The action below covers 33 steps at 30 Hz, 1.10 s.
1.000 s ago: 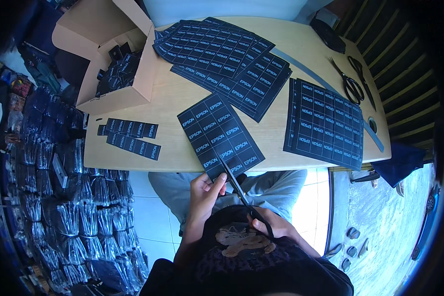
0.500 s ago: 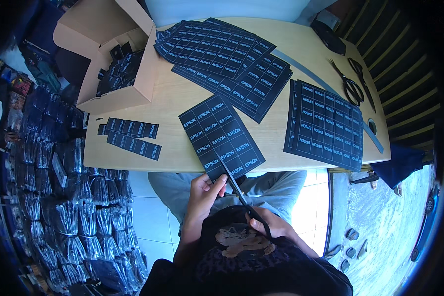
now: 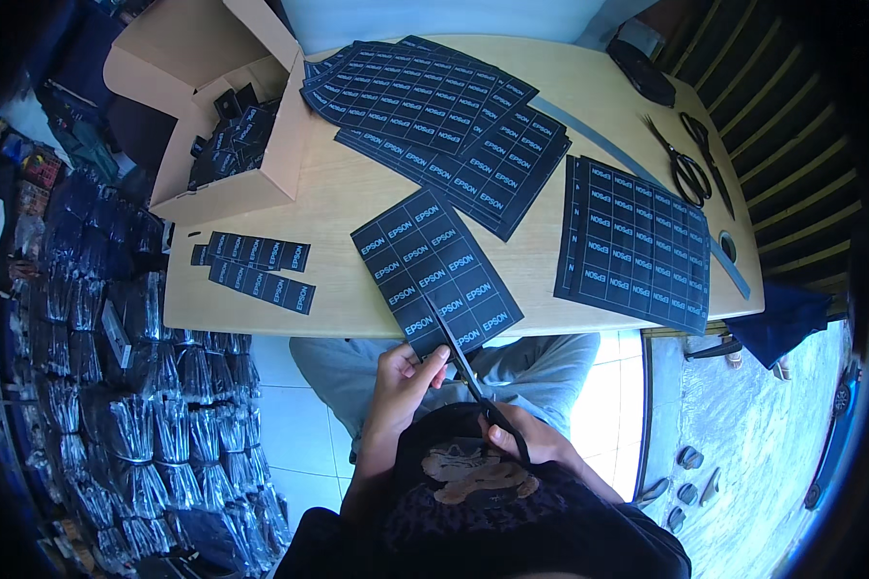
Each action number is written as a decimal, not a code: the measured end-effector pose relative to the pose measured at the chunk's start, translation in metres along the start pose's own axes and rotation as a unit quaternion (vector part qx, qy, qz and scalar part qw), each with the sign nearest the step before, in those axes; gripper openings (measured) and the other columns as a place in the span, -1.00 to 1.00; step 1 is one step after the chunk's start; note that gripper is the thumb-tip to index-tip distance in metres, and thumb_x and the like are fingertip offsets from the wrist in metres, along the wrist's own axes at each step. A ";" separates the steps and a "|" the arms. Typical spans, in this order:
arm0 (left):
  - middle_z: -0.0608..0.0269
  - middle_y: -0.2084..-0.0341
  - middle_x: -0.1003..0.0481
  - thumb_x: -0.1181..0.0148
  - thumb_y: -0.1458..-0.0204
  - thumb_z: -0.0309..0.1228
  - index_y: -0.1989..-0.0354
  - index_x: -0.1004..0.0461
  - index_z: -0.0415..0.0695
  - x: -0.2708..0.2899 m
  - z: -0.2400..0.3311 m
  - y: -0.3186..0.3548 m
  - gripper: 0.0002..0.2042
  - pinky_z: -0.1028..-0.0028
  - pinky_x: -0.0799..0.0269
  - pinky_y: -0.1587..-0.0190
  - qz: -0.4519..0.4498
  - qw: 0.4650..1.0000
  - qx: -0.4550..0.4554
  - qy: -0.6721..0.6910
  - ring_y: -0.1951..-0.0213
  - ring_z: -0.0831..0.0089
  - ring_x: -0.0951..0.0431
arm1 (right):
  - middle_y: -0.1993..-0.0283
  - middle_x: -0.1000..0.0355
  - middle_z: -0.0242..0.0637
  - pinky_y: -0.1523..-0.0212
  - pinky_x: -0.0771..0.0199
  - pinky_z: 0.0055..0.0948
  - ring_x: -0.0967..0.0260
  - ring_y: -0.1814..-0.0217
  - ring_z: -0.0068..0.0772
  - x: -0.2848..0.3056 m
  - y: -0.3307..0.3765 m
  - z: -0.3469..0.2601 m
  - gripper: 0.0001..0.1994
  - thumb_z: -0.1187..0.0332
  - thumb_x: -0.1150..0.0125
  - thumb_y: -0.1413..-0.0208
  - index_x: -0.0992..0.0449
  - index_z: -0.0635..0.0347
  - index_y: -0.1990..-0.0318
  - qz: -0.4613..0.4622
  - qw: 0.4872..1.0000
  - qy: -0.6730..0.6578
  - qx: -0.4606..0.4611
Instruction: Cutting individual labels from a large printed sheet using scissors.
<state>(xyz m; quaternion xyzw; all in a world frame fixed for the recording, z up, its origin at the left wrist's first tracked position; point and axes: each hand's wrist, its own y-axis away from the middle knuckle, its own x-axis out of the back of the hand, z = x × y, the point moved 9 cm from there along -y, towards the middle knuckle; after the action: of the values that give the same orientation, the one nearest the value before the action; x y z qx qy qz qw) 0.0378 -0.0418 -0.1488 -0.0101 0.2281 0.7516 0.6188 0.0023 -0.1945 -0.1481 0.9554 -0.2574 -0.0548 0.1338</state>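
A black label sheet (image 3: 438, 253), printed with white lettering and a grid of lines, lies partly on the table and sticks out over its front edge. My left hand (image 3: 403, 384) pinches its near corner between thumb and fingers. In my right hand (image 3: 533, 436) are black-handled scissors (image 3: 465, 372), fingers wrapped round the handles. Their blades lie in the sheet along a line beside its left column, pointing away from me. To the left, several cut label strips (image 3: 263, 275) overlap on the table.
An open cardboard box (image 3: 278, 164) holding small black pieces stands at the back left. Stacked label sheets (image 3: 425, 92) fan out behind, with more sheets (image 3: 637, 246) at the right. Two more scissors (image 3: 690, 179), a long metal ruler (image 3: 608, 145) and a black case (image 3: 642, 75) lie beyond.
The label sheet has slid slightly toward me and to the right, further onto the scissors' blades. My left hand moved a little with it; my right hand stayed nearly in place.
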 end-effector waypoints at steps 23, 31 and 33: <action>0.43 0.56 -0.43 -0.14 -0.08 -0.46 0.34 -0.47 -0.24 0.009 0.012 -0.002 -0.90 0.70 -0.15 0.61 0.057 0.997 -0.029 -0.052 0.59 0.77 -0.30 | 0.52 -0.24 -0.29 0.38 -0.22 -0.38 -0.20 0.44 -0.40 -0.001 -0.007 -0.008 -0.43 -0.17 0.20 -0.15 -0.30 0.29 0.33 0.017 1.000 0.006 -0.002; 0.44 0.55 -0.43 -0.14 -0.08 -0.46 0.35 -0.47 -0.23 0.010 0.011 -0.001 -0.91 0.71 -0.16 0.61 0.056 0.997 -0.019 -0.050 0.59 0.78 -0.30 | 0.59 -0.22 -0.37 0.45 -0.18 -0.43 -0.18 0.52 -0.48 -0.001 -0.007 -0.008 -0.38 -0.26 0.26 -0.13 -0.29 0.23 0.42 0.028 1.000 0.000 -0.010; 0.44 0.56 -0.43 -0.14 -0.08 -0.46 0.35 -0.47 -0.23 0.009 0.011 -0.001 -0.91 0.71 -0.16 0.62 0.056 0.997 -0.021 -0.049 0.59 0.78 -0.30 | 0.63 -0.21 -0.40 0.50 -0.16 -0.47 -0.17 0.56 -0.52 0.000 -0.007 -0.011 -0.40 -0.24 0.26 -0.14 -0.29 0.23 0.45 0.049 0.999 -0.002 0.016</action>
<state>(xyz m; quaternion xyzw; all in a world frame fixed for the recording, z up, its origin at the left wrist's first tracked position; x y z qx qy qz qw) 0.0391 -0.0289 -0.1416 0.0268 0.1816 0.7896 0.5856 0.0073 -0.1862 -0.1397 0.9434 -0.3053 -0.0461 0.1209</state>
